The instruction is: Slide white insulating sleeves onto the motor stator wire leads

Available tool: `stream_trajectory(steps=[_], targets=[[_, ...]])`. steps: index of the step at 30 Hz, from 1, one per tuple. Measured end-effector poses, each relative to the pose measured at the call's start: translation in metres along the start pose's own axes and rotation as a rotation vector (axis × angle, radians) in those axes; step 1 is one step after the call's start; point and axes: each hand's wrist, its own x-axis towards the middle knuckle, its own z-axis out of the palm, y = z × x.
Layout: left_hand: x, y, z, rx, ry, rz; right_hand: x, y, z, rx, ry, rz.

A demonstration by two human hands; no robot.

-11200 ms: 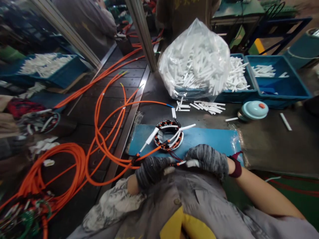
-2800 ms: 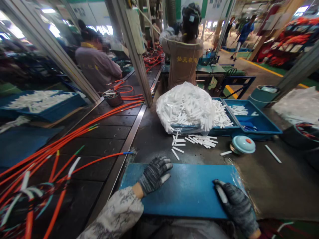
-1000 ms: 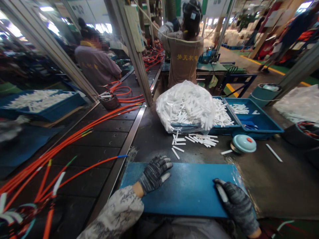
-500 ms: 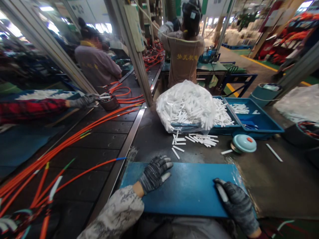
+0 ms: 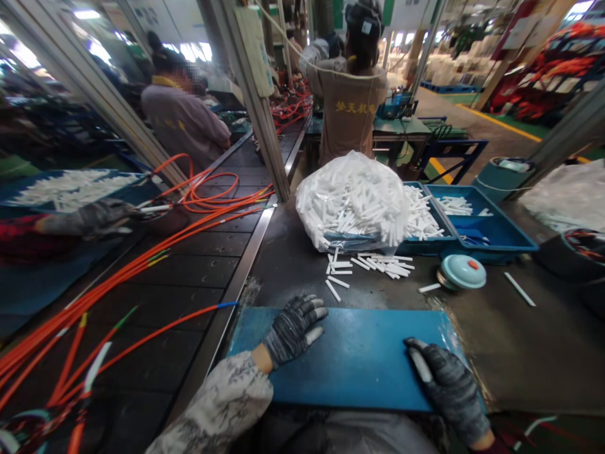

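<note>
My left hand (image 5: 297, 331), in a grey striped glove with pale fingertips, rests on the left part of a blue mat (image 5: 359, 359). Its fingers are stretched out and nothing is in it. Toward the mat's right edge lies my right hand (image 5: 444, 384), gloved the same way, its fingers extended and the thumb apart from the palm; I see nothing held. Beyond the mat, several short white tubes (image 5: 385, 265) lie loose on the dark table. Behind them a clear plastic bag (image 5: 352, 202) full of such tubes sits over a blue bin.
A divided blue bin (image 5: 501, 246) and a round light-blue lidded container (image 5: 463, 272) stand at right. To the left, orange cables (image 5: 142, 268) lie along a dark conveyor (image 5: 198, 271). A co-worker's gloved hand (image 5: 94, 217) reaches in there; two people work farther back.
Orange cables on the conveyor have shifted slightly left. The co-worker's gloved hand and the dark cup with cable ends have moved left and nearer. Both my hands stay still.
</note>
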Motion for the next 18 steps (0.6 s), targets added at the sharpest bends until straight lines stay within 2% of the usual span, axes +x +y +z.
stream_trajectory(steps=[10,18], targets=[[-0.0005,-0.0008,0.0010,-0.004,-0.008,0.000,0.0013,-0.0007,0.0010,0.032,0.015,0.043],[-0.0008,-0.0012,0.0023,-0.009,0.005,0.005,-0.0018,0.0021,-0.0011,0.020,-0.036,0.012]])
